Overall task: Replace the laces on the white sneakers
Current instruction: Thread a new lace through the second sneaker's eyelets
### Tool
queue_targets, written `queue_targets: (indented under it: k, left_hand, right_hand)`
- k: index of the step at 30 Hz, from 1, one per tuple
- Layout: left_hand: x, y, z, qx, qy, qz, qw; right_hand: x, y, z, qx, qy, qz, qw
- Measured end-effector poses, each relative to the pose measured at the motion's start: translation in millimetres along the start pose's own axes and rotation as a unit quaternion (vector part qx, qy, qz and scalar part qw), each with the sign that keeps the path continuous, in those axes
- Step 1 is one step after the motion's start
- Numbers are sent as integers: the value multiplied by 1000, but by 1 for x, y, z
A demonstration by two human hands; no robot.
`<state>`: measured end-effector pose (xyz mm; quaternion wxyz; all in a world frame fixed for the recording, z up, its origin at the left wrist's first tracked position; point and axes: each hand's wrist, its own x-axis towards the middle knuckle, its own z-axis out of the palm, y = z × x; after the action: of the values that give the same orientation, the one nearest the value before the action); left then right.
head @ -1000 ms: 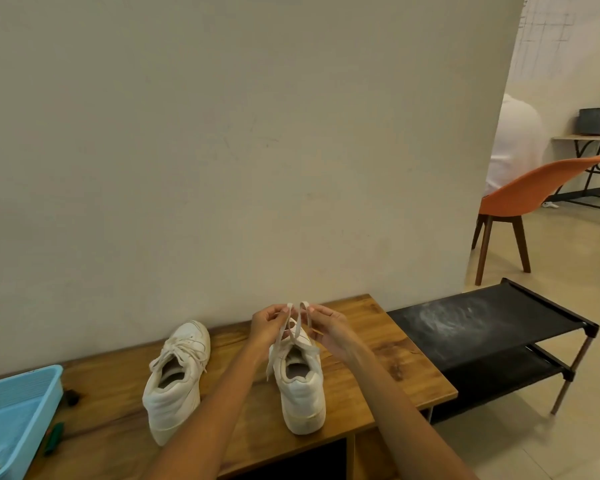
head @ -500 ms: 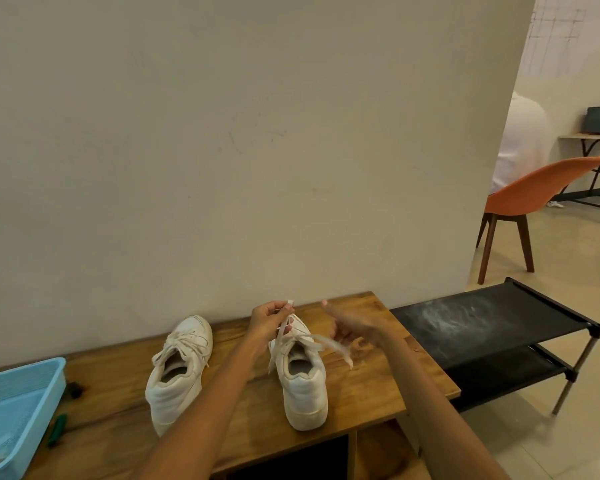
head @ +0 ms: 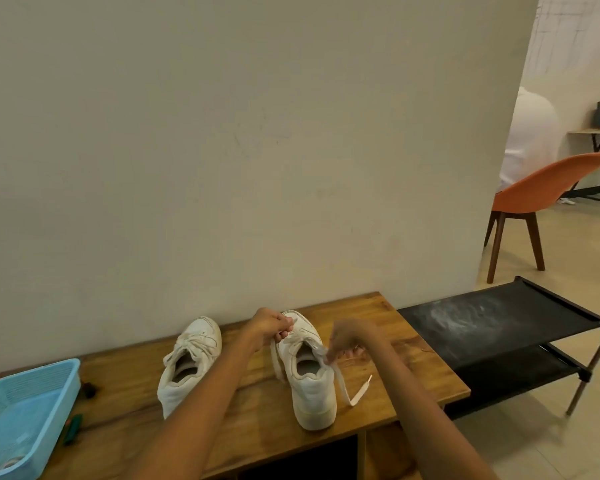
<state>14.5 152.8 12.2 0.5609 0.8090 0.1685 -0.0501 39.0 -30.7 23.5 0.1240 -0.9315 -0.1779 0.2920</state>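
At the far left a light blue plastic basket (head: 28,407) sits on the wooden bench (head: 257,434), with some small pale items in its near corner that are too cut off to identify. Just right of the basket lie a small dark object (head: 90,390) and a green-handled tool (head: 72,428), both too small to name. Next comes the left white sneaker (head: 189,365), fully laced, toe toward the wall. The left hand (head: 269,326) is curled over the toe end of the right white sneaker (head: 307,370), pinching one end of its lace (head: 343,384) at the eyelets. The right hand (head: 349,341), somewhat blurred, pinches the same lace just beside the shoe's collar; the loose end trails down over the bench to the sneaker's right, its tip resting on the wood. The hands are apart, one on either side of the shoe's tongue. Further right stands a black two-tier shoe rack (head: 506,344) with white dusty smears on its top, then an orange chair (head: 548,188) with someone in white seated on it.
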Motion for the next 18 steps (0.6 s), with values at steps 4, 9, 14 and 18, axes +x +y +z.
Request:
queue_targets:
  k: [4, 9, 14, 18]
  left_hand:
    - [-3, 0, -4, -22, -1, -5, 1000]
    - [-1, 7, 1, -166, 29, 20, 985]
    - [-4, 7, 20, -213, 31, 36, 976]
    - [-4, 2, 28, -231, 27, 55, 971]
  right_hand:
    - [-13, 7, -13, 108, -32, -19, 993]
    - [-15, 19, -14, 406, 37, -145, 902]
    - [8, 17, 16, 632, 69, -150, 757]
    - [18, 9, 27, 709, 81, -174, 678]
